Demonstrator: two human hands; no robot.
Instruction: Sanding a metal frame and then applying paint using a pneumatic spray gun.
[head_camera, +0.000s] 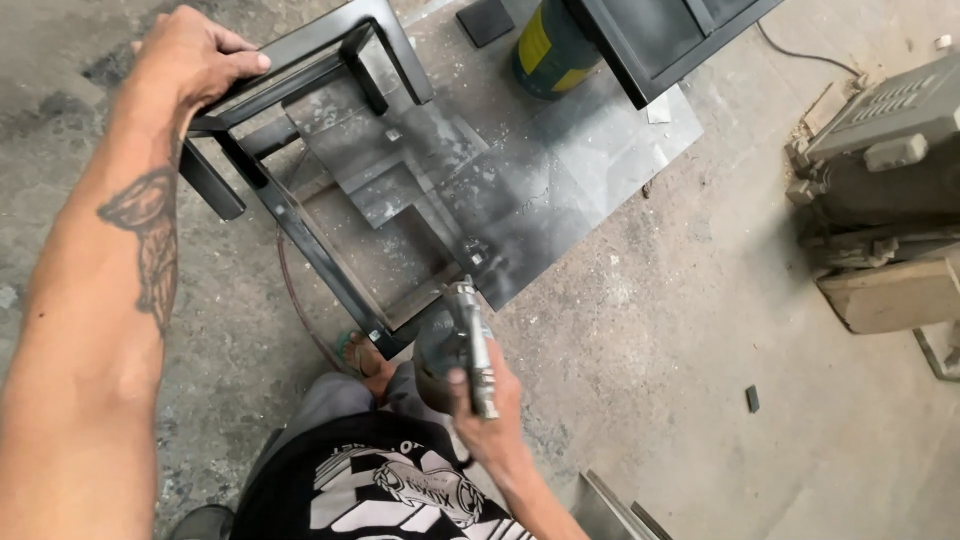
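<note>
On a dusty grey concrete floor (700, 330), seen from the head camera looking straight down, a black-painted frame of square steel tube (300, 130) stands over a flat grey metal sheet (560, 170) that carries dark overspray in stepped, angular patches.

The left hand (190, 55) is closed over the frame's upper rail at its far left corner, fingers wrapped across the top of the tube, apparently steadying or tilting it. The right hand (485, 400) is closed around a silver metal spray gun (470, 345), held low just beside the frame's nearest corner with its nozzle pointing up toward the frame and sheet. Whether a finger presses the trigger I cannot tell; no clear mist shows.

As for progress, the tubes in sight already look evenly black and glossy, so coating appears well advanced. The undersides and inner faces of the tubes are hidden, so I cannot judge them.

Around the work, a green and yellow cylindrical can (550, 45) stands at the sheet's far edge, touching or just beside a second dark metal frame (660, 45). A thin reddish hose (295, 300) curves along the floor beside the frame. Well apart at the right sits a dusty grey boxy machine (880, 150) above a pale wooden block (890, 295). A foot in a sandal (365, 360) shows near the frame's near corner.
</note>
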